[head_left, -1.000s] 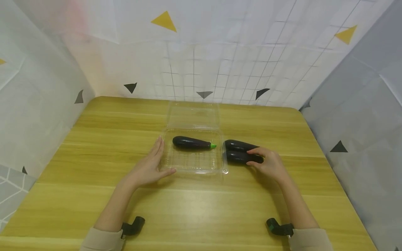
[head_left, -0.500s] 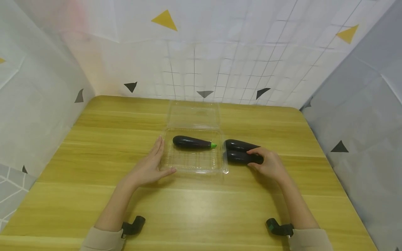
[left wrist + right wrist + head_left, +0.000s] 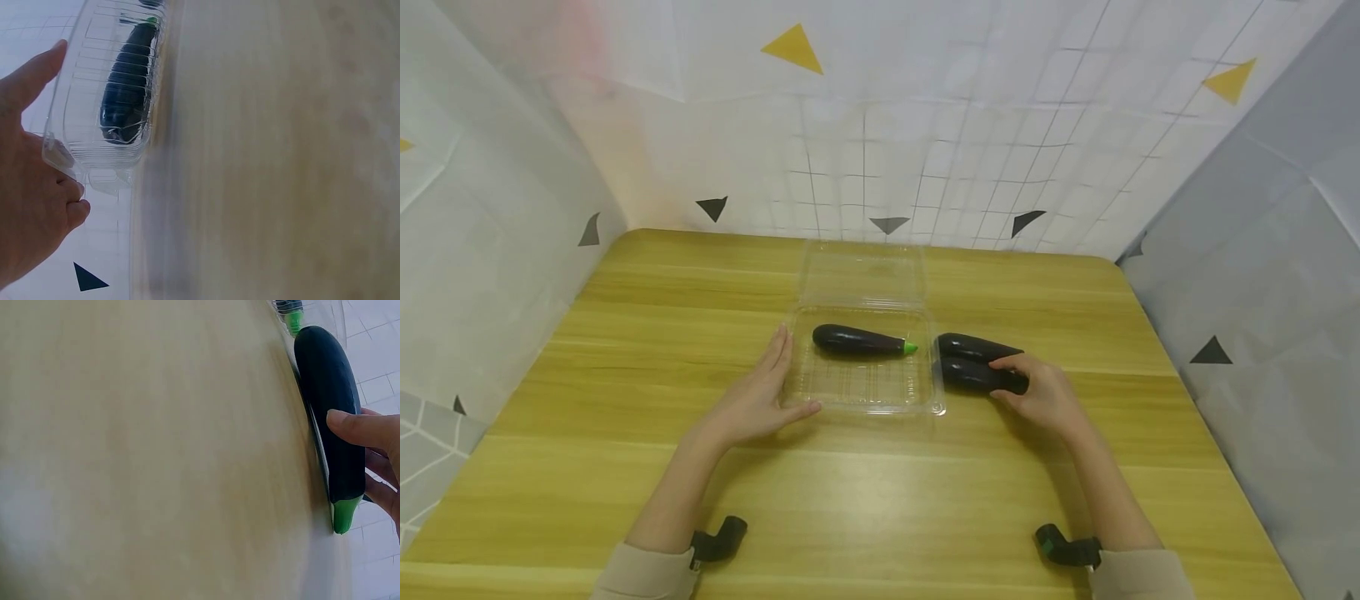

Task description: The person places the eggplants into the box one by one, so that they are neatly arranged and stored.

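A clear plastic clamshell container (image 3: 831, 390) stands on the table with its lid (image 3: 861, 275) folded back. Inside lies one dark purple eggplant (image 3: 857, 341), its green stem end to the right. My left hand (image 3: 752, 402) rests against the container's left side and near front corner, fingers and thumb extended. Just right of the container, two more eggplants lie side by side. My right hand (image 3: 1043, 393) pinches the nearer eggplant (image 3: 334, 419) between thumb and fingers, near its green end. The farther eggplant (image 3: 973, 346) lies close behind it, partly covered by my fingers in the head view.
The wood-grain table (image 3: 865, 508) runs back to a white sheet wall (image 3: 737, 142) with grid lines and triangles. Similar sheets close in the left and right sides. Black wrist-worn devices (image 3: 721, 540) sit at both sleeves.
The nearer eggplant has shifted very slightly in my right hand's grip. My left hand and the container have stayed in place.
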A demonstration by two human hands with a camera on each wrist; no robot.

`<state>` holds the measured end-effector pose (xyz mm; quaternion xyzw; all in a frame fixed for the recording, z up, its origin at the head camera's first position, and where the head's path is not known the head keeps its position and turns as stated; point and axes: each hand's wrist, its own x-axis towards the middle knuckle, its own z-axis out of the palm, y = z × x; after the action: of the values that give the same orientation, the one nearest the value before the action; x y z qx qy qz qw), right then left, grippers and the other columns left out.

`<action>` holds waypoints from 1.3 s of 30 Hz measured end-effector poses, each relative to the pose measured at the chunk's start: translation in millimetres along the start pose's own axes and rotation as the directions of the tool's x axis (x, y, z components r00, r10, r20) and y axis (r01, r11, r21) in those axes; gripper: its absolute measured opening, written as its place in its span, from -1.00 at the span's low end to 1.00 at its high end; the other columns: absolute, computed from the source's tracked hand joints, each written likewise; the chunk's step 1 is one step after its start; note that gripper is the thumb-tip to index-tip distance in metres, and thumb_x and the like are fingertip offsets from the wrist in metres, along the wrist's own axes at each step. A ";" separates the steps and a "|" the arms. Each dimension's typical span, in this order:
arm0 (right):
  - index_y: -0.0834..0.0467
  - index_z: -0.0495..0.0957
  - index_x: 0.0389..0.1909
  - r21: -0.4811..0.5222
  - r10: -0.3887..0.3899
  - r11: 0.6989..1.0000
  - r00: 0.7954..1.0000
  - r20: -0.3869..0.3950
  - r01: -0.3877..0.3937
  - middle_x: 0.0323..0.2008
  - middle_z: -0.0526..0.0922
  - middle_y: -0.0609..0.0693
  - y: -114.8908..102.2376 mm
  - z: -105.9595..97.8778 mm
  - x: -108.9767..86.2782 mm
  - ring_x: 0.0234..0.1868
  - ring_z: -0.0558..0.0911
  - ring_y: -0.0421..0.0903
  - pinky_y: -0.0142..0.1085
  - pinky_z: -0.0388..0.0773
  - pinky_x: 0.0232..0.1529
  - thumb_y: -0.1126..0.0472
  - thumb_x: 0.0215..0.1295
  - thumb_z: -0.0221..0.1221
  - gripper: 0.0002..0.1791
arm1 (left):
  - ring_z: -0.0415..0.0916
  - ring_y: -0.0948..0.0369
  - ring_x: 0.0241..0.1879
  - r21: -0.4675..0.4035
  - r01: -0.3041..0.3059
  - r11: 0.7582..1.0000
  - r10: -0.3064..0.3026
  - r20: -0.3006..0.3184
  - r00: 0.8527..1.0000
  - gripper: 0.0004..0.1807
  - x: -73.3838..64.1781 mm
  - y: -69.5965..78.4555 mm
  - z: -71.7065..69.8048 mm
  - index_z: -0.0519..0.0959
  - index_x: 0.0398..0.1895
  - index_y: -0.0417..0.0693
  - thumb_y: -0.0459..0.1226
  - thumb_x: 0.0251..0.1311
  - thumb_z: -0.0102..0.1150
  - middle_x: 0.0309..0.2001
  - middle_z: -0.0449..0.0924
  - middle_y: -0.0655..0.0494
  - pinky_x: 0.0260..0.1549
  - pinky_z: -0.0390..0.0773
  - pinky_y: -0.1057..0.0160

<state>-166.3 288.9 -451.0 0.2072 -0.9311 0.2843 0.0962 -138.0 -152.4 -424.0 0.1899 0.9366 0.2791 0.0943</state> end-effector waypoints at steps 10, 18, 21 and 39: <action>0.14 0.67 -0.14 -0.045 -0.031 0.999 0.998 -0.050 0.029 -0.17 0.72 0.07 -2.0 -5.6 -2.5 -0.14 0.68 0.12 0.00 0.59 -0.16 0.32 -0.17 0.52 -0.54 | -0.40 0.02 0.48 -0.014 -0.004 1.000 0.004 0.004 1.000 0.27 0.1 -0.4 0.3 -0.41 0.51 -0.13 0.41 0.07 0.01 0.51 -0.62 0.03 0.36 -0.02 -0.07; 0.13 0.67 -0.14 -0.091 -0.045 0.995 0.996 -0.071 0.038 -0.17 0.71 0.09 -3.8 -14.0 -3.4 -0.13 0.66 0.16 0.03 0.58 -0.17 0.31 -0.17 0.52 -0.54 | -0.38 0.00 0.48 -0.009 -0.001 1.000 0.001 0.005 1.000 0.26 0.1 -0.9 0.4 -0.40 0.51 -0.13 0.42 0.07 -0.01 0.51 -0.62 0.03 0.34 0.04 -0.09; 0.13 0.68 -0.13 -0.093 -0.031 0.995 0.997 -0.069 0.025 -0.15 0.71 0.10 -5.2 -17.8 -3.3 -0.12 0.66 0.17 0.03 0.57 -0.16 0.30 -0.16 0.52 -0.54 | -0.38 0.00 0.48 -0.014 -0.001 1.000 0.001 0.005 1.000 0.26 0.1 -1.3 0.4 -0.40 0.51 -0.13 0.42 0.07 0.00 0.51 -0.62 0.04 0.35 0.02 -0.09; 0.16 0.67 -0.11 -0.130 -0.026 0.991 0.996 -0.090 0.014 -0.16 0.71 0.13 -13.9 -32.5 4.6 -0.16 0.66 0.17 0.06 0.57 -0.24 0.29 -0.12 0.50 -0.55 | -0.37 0.00 0.48 -0.011 -0.005 1.000 0.005 0.005 1.000 0.27 -0.1 -2.1 0.4 -0.40 0.51 -0.13 0.42 0.07 -0.01 0.51 -0.61 0.03 0.34 0.06 -0.10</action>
<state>-162.3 295.5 -416.2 0.1965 -0.9401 0.2316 0.1545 -138.5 -153.8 -425.5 0.1926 0.9343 0.2840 0.0971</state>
